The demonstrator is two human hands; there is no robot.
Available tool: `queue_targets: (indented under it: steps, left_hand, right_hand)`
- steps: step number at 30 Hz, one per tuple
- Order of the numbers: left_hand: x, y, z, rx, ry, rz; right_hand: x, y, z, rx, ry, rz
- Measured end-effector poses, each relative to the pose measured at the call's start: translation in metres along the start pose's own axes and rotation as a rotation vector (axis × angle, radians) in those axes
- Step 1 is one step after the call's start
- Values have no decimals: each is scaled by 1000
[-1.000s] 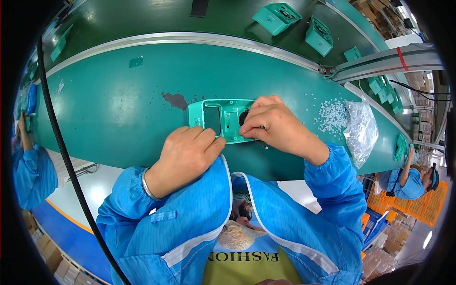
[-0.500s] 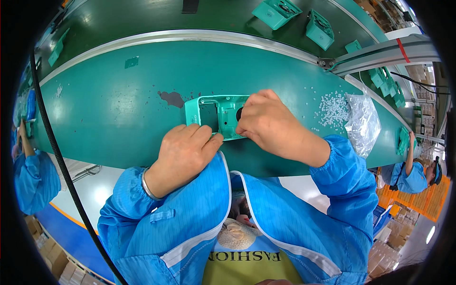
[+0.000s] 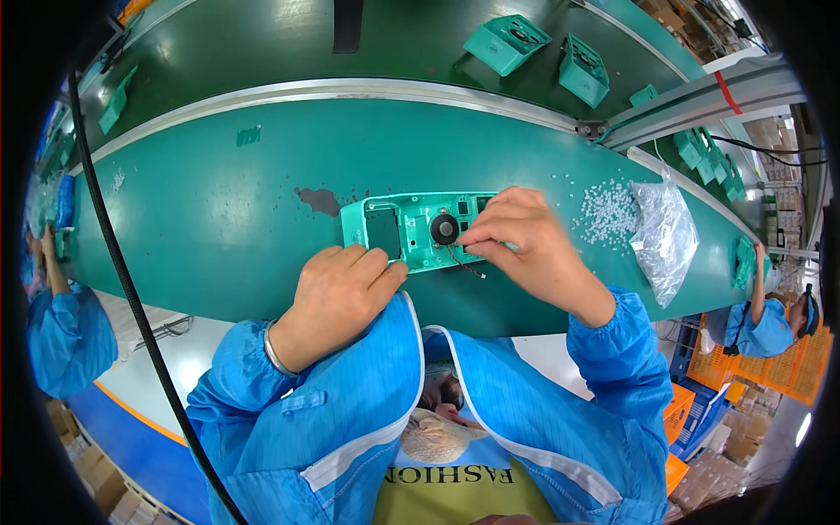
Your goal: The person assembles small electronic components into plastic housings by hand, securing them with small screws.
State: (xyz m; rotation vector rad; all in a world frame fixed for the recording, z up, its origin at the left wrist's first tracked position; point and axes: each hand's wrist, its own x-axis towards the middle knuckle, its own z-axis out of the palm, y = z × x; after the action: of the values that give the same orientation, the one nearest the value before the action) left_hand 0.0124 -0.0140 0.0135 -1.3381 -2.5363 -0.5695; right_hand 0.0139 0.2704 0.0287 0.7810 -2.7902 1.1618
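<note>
A green plastic housing lies open side up on the green workbench in front of me. Inside it sits a round black speaker, whose twisted wire with a small white plug hangs over the near edge. My left hand is closed on the housing's near edge, left of the speaker. Thumb and forefinger of my right hand are pinched together at the speaker's right rim. Whatever is between those fingertips is hidden. The hand also covers part of the housing's right end.
Small white pieces lie scattered at the right beside a clear plastic bag. Behind a metal rail, more green housings stand on the dark conveyor. A black cable crosses the left side. Co-workers in blue are at both sides.
My right hand has drawn back slightly to the right and down, uncovering the speaker and its wire. The left hand stays on the housing's near edge. The whole view has shifted slightly.
</note>
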Motion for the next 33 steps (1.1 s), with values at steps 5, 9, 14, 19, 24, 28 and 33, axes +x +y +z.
queue_targets:
  steps: [5,9,14,19,24,28,33]
  left_hand:
    - [2,2,-2,-3,-6,-10]
    - [3,1,-2,-7,-6,-5]
    - [3,2,0,-5,-3,-19]
    - [2,3,-1,20,-5,-16]
    - [2,2,-2,23,-10,-2]
    - [2,2,-2,9,-8,-15]
    - [3,4,-1,0,1,-34]
  right_hand:
    - [9,4,20,9,-59,-29]
    - [13,8,25,-14,-91,-31]
    - [19,9,23,-29,-136,-31]
    - [20,6,22,17,-166,-37]
    - [20,3,25,3,-169,-10]
    - [16,4,27,-17,-147,-58]
    - [14,7,24,-19,-95,-183]
